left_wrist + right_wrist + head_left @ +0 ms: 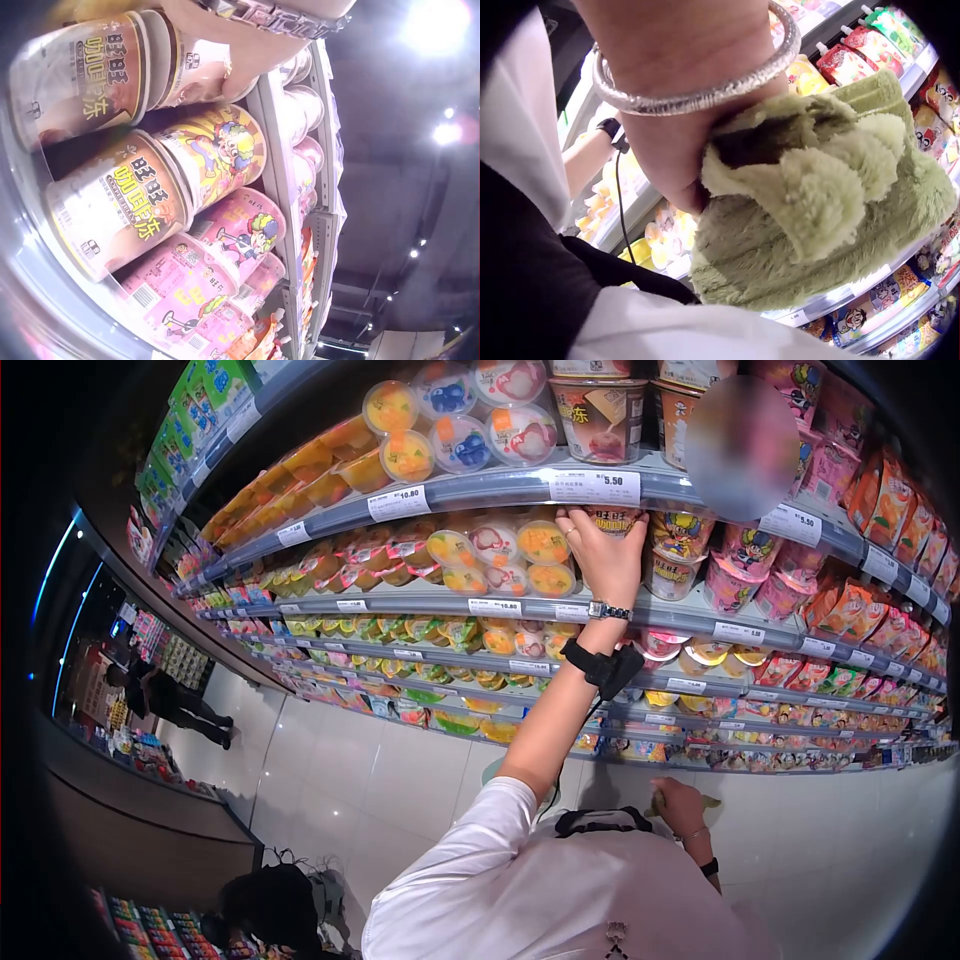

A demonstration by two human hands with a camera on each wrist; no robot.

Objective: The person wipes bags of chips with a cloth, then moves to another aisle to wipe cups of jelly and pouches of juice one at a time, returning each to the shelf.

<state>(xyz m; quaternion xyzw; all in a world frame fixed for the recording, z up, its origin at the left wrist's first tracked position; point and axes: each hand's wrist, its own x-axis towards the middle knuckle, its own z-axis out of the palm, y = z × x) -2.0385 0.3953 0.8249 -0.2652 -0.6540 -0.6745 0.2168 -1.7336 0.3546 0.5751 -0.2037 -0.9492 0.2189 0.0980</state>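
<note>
My left hand (605, 560) reaches into the shelf under the top price rail, fingers and thumb on either side of a brown coffee jelly cup (614, 520). In the left wrist view that hand (262, 41) comes in from the top, gripping the cup (201, 71). Similar coffee jelly cups (124, 214) stand in front and beside it. Low by my body, my right hand (682, 806) holds a fluffy green bag (810, 217). Its fingers are partly hidden behind the plush in the right wrist view.
Pink cups (735, 582) stand right of the coffee jellies, and clear fruit jelly cups (500, 555) to the left. The shelf edge (680, 488) juts above my left hand. A person in dark clothes (175, 700) stands in the aisle; another dark-haired person (270, 905) is at lower left.
</note>
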